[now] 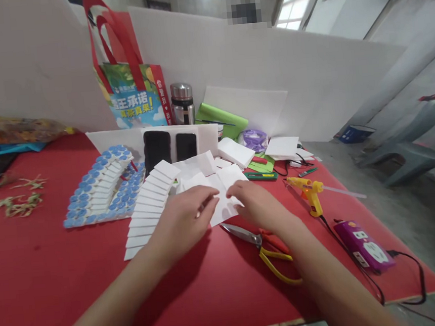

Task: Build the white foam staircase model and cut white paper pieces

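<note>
My left hand [189, 211] is curled over a piece of folded white paper [223, 207], thumb and forefinger brought close together at its left side. Across from it, my right hand [257, 202] bends its fingers onto the paper's right side. The exact contact of the fingertips is partly hidden. Beside my left wrist, white paper strips [142, 220] overlap in a fan. Scissors [261, 245] with yellow and red handles lie partly under my right forearm. More white pieces [195, 167] lie just beyond the hands.
A blue-and-white curved craft piece [101, 186] lies left. Two phones [186, 146] lean on a white board. Rightward are a green cutter [260, 176], a yellow glue gun [312, 195] and a purple power strip [365, 246] with cords. A bag [131, 94] and flask [182, 105] stand behind.
</note>
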The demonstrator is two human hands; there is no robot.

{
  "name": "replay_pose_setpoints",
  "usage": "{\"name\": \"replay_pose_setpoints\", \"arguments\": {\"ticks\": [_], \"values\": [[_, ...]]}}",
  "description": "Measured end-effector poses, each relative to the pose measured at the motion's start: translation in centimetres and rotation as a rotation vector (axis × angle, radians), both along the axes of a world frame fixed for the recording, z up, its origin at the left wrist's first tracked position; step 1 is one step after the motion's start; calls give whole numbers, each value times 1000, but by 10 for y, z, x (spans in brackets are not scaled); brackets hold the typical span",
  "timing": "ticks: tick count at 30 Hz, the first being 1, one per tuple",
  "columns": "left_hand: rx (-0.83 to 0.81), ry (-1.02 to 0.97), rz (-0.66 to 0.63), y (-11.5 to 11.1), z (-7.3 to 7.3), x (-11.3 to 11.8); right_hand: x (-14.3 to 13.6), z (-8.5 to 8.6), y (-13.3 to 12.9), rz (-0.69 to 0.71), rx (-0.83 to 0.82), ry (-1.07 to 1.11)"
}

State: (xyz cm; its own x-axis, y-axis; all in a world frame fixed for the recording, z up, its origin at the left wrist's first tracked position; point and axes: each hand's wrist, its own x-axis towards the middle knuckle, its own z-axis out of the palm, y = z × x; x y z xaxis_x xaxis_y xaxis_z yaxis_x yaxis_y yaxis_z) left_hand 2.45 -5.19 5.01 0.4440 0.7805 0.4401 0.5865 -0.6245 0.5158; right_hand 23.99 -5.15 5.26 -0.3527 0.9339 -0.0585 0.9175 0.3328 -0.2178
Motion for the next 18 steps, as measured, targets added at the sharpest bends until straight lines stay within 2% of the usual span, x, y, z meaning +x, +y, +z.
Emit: {"name": "replay_pose_setpoints", "arguments": {"ticks": [3, 6, 8, 12, 18], "values": [[179, 98, -13, 32, -24, 14, -8, -23, 22, 132, -20, -43], [236, 120, 102, 41, -53, 4, -8, -37, 21, 167, -10, -43], [230, 134, 133, 42, -65, -5, -5, -38, 17, 207, -7, -47], [189, 209, 133, 47, -71, -10, -1, -36, 15, 263, -20, -53], [210, 237, 108, 48, -81, -8, 4, -46, 29, 108, 67, -6]]}}
